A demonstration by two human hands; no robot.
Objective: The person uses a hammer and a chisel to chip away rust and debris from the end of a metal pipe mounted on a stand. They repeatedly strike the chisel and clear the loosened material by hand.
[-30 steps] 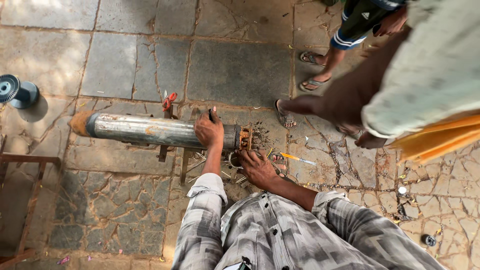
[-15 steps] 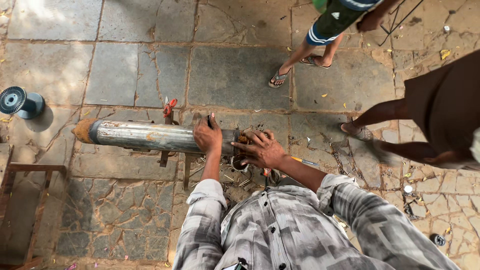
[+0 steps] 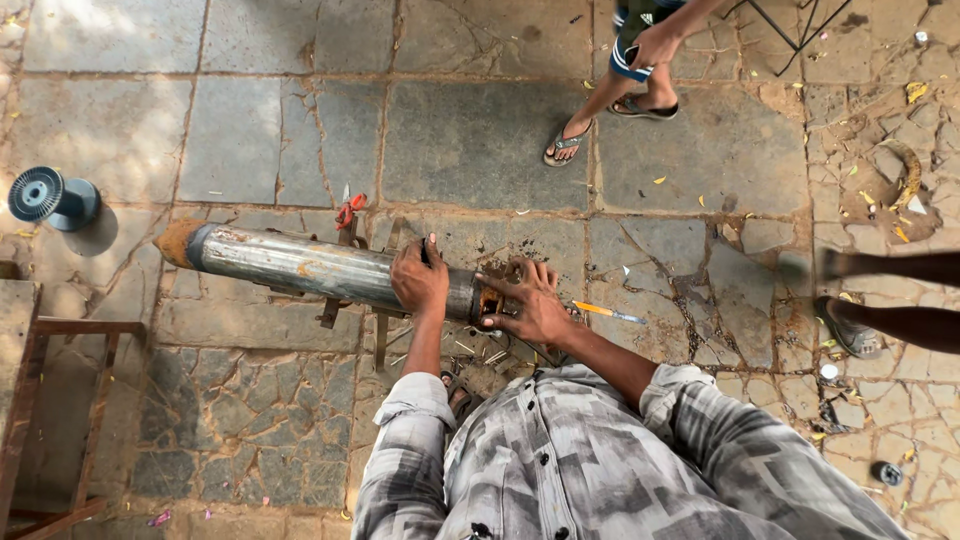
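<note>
Head view: cracked stone paving (image 3: 480, 130); left hand (image 3: 420, 282) grips metal cylinder (image 3: 300, 265), right hand (image 3: 530, 305) splayed at its end.

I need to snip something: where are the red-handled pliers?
Head view: the red-handled pliers lie on the stone floor just beyond the metal cylinder, left of the left hand.

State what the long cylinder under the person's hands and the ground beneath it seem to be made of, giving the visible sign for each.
Long cylinder: probably steel, from its grey metallic sheen, with rusty orange patches and a rust-coloured far end. Ground: stone paving slabs, matt grey-brown, with visible joints and cracks.
</note>
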